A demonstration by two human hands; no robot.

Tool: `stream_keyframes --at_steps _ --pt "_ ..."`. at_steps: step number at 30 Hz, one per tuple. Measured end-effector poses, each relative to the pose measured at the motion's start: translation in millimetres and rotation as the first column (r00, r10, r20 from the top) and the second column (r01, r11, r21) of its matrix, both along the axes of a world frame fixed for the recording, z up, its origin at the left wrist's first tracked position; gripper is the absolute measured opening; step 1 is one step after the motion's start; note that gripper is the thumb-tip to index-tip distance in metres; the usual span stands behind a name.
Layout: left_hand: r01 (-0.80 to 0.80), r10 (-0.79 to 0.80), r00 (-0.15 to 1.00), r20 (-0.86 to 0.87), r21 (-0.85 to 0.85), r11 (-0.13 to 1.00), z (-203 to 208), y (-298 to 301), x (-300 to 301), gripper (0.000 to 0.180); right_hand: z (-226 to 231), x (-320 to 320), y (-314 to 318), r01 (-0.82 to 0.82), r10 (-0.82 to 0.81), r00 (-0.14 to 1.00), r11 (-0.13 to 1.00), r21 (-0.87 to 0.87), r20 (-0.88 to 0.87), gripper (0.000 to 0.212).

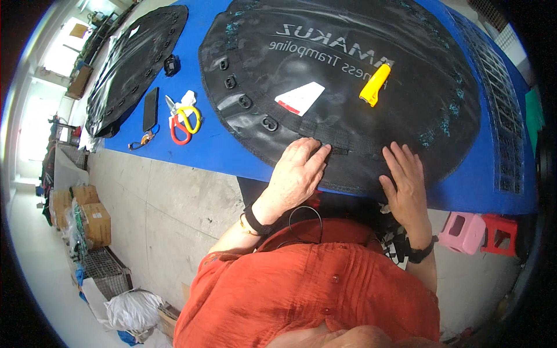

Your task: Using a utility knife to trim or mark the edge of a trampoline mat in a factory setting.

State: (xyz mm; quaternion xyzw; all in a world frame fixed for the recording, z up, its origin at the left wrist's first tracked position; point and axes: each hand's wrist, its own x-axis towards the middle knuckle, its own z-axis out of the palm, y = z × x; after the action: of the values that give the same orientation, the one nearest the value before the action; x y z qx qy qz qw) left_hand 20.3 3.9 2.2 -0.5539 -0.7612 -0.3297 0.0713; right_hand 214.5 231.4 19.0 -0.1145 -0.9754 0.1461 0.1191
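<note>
A large round black trampoline mat (360,122) lies flat, with pale mirrored lettering on it and black loops along its left rim. My left hand (299,171) rests on the near edge, fingers lying flat and close together beside a black webbing strip (331,139). My right hand (406,180) lies open on the same edge further right, its fingers spread and holding nothing. Beyond my hands, on the mat, are a white card with a red edge (300,98) and a yellow hand tool with a metal tip (376,85).
On the blue tabletop (191,153), left, lie scissors with red and yellow handles (184,123), a dark phone-like slab (150,109) and another black mat (136,64). A clear template sheet (502,110) lies right. Pink (462,233) and red stools (499,235) and cardboard boxes (93,217) stand below.
</note>
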Motion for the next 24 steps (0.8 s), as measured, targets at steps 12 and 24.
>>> stream_keyframes --at_steps 12,24 --pt "-0.142 0.135 0.988 -0.078 -0.087 0.986 -2 -15 0 0.041 -4 1 -1 0.000 0.000 1.000 0.999 0.040 -0.009 0.055" --pt "-0.055 0.063 0.995 0.075 -0.109 0.993 45 3 -20 0.021 -5 -10 19 0.238 -0.236 0.960 0.971 -0.004 -0.151 0.066"
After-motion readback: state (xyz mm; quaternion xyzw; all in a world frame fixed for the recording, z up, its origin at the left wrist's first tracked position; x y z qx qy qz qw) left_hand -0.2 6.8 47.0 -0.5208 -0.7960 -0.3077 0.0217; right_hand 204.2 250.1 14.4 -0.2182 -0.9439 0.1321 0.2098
